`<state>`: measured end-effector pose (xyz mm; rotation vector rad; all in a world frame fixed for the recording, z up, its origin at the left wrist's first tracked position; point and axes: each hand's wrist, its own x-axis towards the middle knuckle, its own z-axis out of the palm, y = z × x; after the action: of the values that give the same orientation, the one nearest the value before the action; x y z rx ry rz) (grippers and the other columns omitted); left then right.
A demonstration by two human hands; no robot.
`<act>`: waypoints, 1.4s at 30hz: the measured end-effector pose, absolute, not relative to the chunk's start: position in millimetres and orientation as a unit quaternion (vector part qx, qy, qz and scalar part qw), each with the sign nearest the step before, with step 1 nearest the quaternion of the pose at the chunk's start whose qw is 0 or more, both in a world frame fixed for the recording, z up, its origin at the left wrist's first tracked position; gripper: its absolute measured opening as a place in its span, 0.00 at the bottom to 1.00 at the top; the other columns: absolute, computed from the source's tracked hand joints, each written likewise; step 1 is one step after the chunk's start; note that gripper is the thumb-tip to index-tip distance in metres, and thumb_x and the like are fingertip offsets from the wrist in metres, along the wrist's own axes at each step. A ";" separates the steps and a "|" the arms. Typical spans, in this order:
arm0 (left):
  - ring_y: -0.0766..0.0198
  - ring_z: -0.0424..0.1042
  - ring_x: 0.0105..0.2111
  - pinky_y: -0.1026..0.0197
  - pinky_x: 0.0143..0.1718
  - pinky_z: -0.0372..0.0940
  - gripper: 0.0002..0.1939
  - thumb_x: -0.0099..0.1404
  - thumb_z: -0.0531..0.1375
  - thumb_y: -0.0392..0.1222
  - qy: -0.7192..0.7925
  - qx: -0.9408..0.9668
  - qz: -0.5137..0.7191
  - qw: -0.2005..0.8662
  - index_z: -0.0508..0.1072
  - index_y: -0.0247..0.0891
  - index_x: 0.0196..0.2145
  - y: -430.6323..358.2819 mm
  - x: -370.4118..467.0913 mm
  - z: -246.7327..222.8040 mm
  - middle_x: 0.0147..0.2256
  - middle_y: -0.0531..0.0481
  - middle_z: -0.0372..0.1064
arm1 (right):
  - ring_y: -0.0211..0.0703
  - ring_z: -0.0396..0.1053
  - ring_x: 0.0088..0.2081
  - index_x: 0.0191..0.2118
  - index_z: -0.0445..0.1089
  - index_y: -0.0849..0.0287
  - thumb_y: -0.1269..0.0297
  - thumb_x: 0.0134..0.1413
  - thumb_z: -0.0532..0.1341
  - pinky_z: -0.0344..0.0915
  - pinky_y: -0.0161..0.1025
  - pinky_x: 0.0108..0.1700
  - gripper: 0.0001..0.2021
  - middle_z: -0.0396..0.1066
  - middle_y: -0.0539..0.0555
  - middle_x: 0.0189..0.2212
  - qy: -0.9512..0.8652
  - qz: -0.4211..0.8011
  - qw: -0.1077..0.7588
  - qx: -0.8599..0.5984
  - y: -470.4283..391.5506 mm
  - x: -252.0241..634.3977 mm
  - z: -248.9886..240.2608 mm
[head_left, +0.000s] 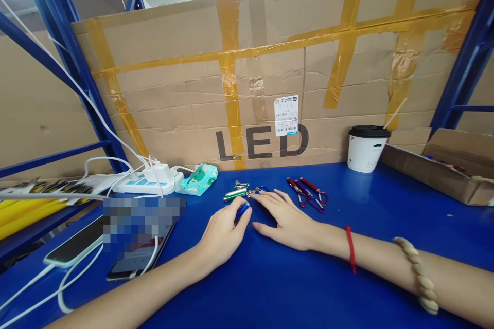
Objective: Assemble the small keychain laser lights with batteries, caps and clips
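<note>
My left hand (226,231) is closed around a small blue keychain flashlight (242,212), its end showing between thumb and forefinger. To its right, my right hand (287,218) lies low over the table with fingers outstretched. Its fingertips are at small metal clips and a blue carabiner (263,188), partly hidden behind them. Green and silver keychain flashlights (235,194) lie just beyond the left hand. Past the right hand is a group of red and purple keychain flashlights (309,193) with carabiners attached.
On the blue table (247,288), a phone (77,241) and a tablet-like device (142,252) with white cables lie left. Behind them are a power strip (142,183) and a green wipes packet (198,180). A lidded cup (366,149) and an open cardboard box (443,169) stand right, before a cardboard wall (185,113).
</note>
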<state>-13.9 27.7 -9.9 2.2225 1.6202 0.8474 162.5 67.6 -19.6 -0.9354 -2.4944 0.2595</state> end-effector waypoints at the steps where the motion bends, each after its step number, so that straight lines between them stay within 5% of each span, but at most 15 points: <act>1: 0.63 0.65 0.26 0.64 0.29 0.57 0.08 0.67 0.46 0.44 0.558 0.765 0.292 0.133 0.60 0.42 0.32 27.6 -13.7 -9.6 0.25 0.56 0.64 | 0.54 0.52 0.60 0.59 0.56 0.62 0.55 0.56 0.55 0.43 0.58 0.60 0.27 0.58 0.61 0.58 -0.904 0.088 0.244 -0.339 67.8 162.5 -20.4; 7: 0.62 0.66 0.27 0.63 0.30 0.57 0.08 0.66 0.48 0.44 0.551 0.767 0.298 0.138 0.62 0.41 0.33 28.5 -12.8 -8.9 0.25 0.55 0.64 | 0.50 0.62 0.49 0.55 0.60 0.59 0.66 0.52 0.58 0.58 0.49 0.52 0.23 0.69 0.57 0.46 -0.873 0.083 0.314 -0.363 67.8 162.5 -23.1; 23: 0.61 0.64 0.31 0.62 0.32 0.58 0.09 0.66 0.50 0.44 0.535 0.782 0.299 0.113 0.66 0.40 0.31 28.5 -14.5 -12.2 0.27 0.53 0.61 | 0.44 0.66 0.39 0.49 0.66 0.54 0.71 0.52 0.59 0.59 0.44 0.45 0.17 0.75 0.49 0.34 -0.873 0.070 0.329 -0.354 71.4 163.9 -20.8; 42: 0.62 0.64 0.28 0.62 0.30 0.57 0.10 0.66 0.49 0.45 0.531 0.796 0.275 0.095 0.65 0.41 0.30 26.2 -13.3 -10.6 0.26 0.54 0.59 | 0.47 0.66 0.40 0.49 0.66 0.53 0.68 0.54 0.60 0.61 0.44 0.42 0.16 0.75 0.49 0.35 -0.874 0.106 0.318 -0.352 75.4 164.4 -22.0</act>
<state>-13.3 26.2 -10.6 2.3595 1.5758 0.8143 164.4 75.4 -22.0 -0.9268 -2.2990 0.2785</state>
